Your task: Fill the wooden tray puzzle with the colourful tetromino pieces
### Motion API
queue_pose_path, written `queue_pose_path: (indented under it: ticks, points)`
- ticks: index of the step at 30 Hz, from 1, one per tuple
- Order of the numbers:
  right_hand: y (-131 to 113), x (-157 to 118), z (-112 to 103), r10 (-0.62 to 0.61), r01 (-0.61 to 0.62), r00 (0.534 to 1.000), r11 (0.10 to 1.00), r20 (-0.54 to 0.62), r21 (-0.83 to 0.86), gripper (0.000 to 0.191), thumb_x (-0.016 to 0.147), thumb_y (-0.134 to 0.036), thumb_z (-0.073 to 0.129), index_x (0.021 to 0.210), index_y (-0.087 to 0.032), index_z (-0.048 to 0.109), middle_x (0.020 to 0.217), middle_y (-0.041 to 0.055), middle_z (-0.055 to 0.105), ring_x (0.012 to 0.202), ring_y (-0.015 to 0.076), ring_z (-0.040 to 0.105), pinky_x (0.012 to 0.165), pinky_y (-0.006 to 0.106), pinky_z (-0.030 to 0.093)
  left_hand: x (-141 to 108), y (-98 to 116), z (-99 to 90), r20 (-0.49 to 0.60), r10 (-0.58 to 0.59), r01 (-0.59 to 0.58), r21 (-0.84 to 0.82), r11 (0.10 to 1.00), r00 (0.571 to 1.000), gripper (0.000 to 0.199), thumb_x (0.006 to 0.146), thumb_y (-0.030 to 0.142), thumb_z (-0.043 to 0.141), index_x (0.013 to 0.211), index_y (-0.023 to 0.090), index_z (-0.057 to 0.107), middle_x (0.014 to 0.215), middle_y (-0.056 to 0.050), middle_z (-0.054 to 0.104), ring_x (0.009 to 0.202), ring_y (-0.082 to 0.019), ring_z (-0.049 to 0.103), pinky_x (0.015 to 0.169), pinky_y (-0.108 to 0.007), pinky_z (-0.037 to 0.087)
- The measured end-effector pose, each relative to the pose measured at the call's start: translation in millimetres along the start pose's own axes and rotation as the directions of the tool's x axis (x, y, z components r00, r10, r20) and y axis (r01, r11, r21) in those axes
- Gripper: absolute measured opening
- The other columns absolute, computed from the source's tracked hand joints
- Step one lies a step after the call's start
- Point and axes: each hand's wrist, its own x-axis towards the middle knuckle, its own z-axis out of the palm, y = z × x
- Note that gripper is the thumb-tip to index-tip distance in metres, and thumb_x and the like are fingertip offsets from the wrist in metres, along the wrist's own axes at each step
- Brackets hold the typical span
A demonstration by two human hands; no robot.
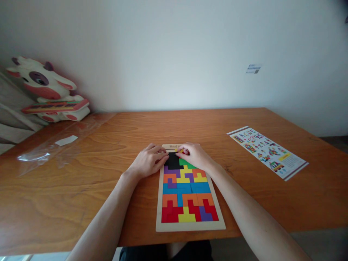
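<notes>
A wooden puzzle board (190, 226) with a pale frame lies near the table's front edge. Coloured block pieces fill most of it, among them a blue piece (201, 187) and a green piece (186, 163). A black area (174, 160) shows at its upper left. My left hand (150, 159) rests at the upper left rim, fingers bent and slightly apart, with nothing visible in them. Over the upper right lies my right hand (195, 155), thumb and fingers closed at a yellow puzzle piece (178, 149); the fingers partly hide it.
A printed pattern sheet (268, 152) lies on the table (130, 127) to the right. Clear plastic packaging (54, 150) is at the left, in front of a cow-shaped toy keyboard (57, 105). A wall (174, 54) stands behind the table.
</notes>
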Motion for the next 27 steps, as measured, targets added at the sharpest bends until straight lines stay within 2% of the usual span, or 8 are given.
queue_pose_path:
  ticks: [2, 5, 9, 12, 18, 21, 24, 27]
  points:
    - [2, 1, 1, 0.053, -0.048, 0.998, 0.993, -0.043, 0.106, 0.013, 0.088, -0.032, 0.054, 0.092, -0.021, 0.058, 0.070, -0.0021, 0.056, 0.062, 0.0138, 0.050, 0.061, 0.027, 0.038, 0, 0, -0.8, 0.004, 0.005, -0.005, 0.020, 1.000, 1.000, 0.027, 0.096, 0.029, 0.048, 0.094, 0.022, 0.074, 0.106, -0.007, 0.067, 0.096, -0.021, 0.058, 0.088, -0.037, 0.049]
    - [6, 3, 1, 0.212, -0.173, 0.973, 0.931, -0.092, 0.320, 0.004, 0.082, -0.020, 0.045, 0.085, -0.022, 0.047, 0.076, -0.0014, 0.053, 0.068, 0.0150, 0.049, 0.062, 0.027, 0.039, 0, 3, -2.6, 0.004, 0.010, -0.010, 0.038, 0.999, 1.000, 0.027, 0.096, 0.030, 0.048, 0.093, 0.021, 0.073, 0.105, -0.008, 0.067, 0.095, -0.021, 0.058, 0.087, -0.037, 0.050]
    - [9, 6, -2, 0.367, -0.290, 0.928, 0.810, -0.056, 0.510, 0.012, 0.071, -0.014, 0.042, 0.079, -0.023, 0.040, 0.075, -0.0020, 0.050, 0.065, 0.0140, 0.044, 0.057, 0.025, 0.035, 1, 5, -2.8, -0.017, -0.017, 0.018, 0.046, 0.999, 1.000, 0.028, 0.096, 0.031, 0.047, 0.097, 0.020, 0.072, 0.104, -0.008, 0.067, 0.095, -0.021, 0.058, 0.087, -0.036, 0.051]
    - [9, 5, -3, 0.389, -0.325, 0.920, 0.833, -0.056, 0.448, 0.008, 0.075, -0.016, 0.045, 0.080, -0.022, 0.043, 0.078, -0.0012, 0.052, 0.067, 0.0136, 0.046, 0.060, 0.025, 0.037, 0, 2, -1.7, -0.061, -0.112, 0.117, 0.089, 0.989, 0.992, 0.028, 0.096, 0.032, 0.046, 0.105, 0.020, 0.070, 0.105, -0.008, 0.067, 0.097, -0.022, 0.058, 0.087, -0.037, 0.051]
    - [12, 5, -1, 0.359, -0.317, 0.933, 0.860, -0.033, 0.400, 0.005, 0.082, -0.024, 0.052, 0.085, -0.021, 0.050, 0.086, 0.0016, 0.060, 0.073, 0.0138, 0.055, 0.067, 0.027, 0.045, -5, -11, 2.0, -0.106, -0.340, 0.354, 0.195, 0.915, 0.935, 0.029, 0.092, 0.029, 0.047, 0.110, 0.020, 0.068, 0.106, -0.009, 0.066, 0.100, -0.026, 0.059, 0.087, -0.040, 0.053]
    - [13, 5, -2, 0.310, -0.265, 0.944, 0.915, -0.110, 0.303, 0.007, 0.084, -0.025, 0.056, 0.087, -0.020, 0.054, 0.087, 0.0035, 0.063, 0.075, 0.0154, 0.059, 0.070, 0.030, 0.048, -6, -14, 4.5, -0.105, -0.330, 0.343, 0.151, 0.927, 0.938, 0.028, 0.094, 0.031, 0.047, 0.109, 0.020, 0.068, 0.109, -0.008, 0.068, 0.101, -0.025, 0.060, 0.091, -0.040, 0.051]
    - [17, 4, -5, 0.188, -0.179, 0.946, 0.982, -0.264, 0.059, 0.015, 0.081, -0.028, 0.067, 0.091, -0.019, 0.061, 0.095, 0.0078, 0.065, 0.087, 0.0194, 0.063, 0.079, 0.035, 0.050, -5, -16, 6.5, -0.093, -0.280, 0.288, 0.085, 0.954, 0.955, 0.028, 0.096, 0.030, 0.045, 0.107, 0.021, 0.069, 0.111, -0.006, 0.070, 0.102, -0.023, 0.062, 0.094, -0.040, 0.050]
    - [21, 2, -6, 0.147, -0.166, 0.963, 0.984, -0.224, -0.070, 0.016, 0.080, -0.030, 0.071, 0.090, -0.018, 0.068, 0.093, 0.0089, 0.066, 0.086, 0.0203, 0.065, 0.080, 0.036, 0.051, -5, -17, 7.5, -0.100, -0.283, 0.289, 0.049, 0.956, 0.954, 0.028, 0.096, 0.028, 0.045, 0.105, 0.021, 0.070, 0.111, -0.004, 0.071, 0.101, -0.022, 0.063, 0.093, -0.039, 0.050]
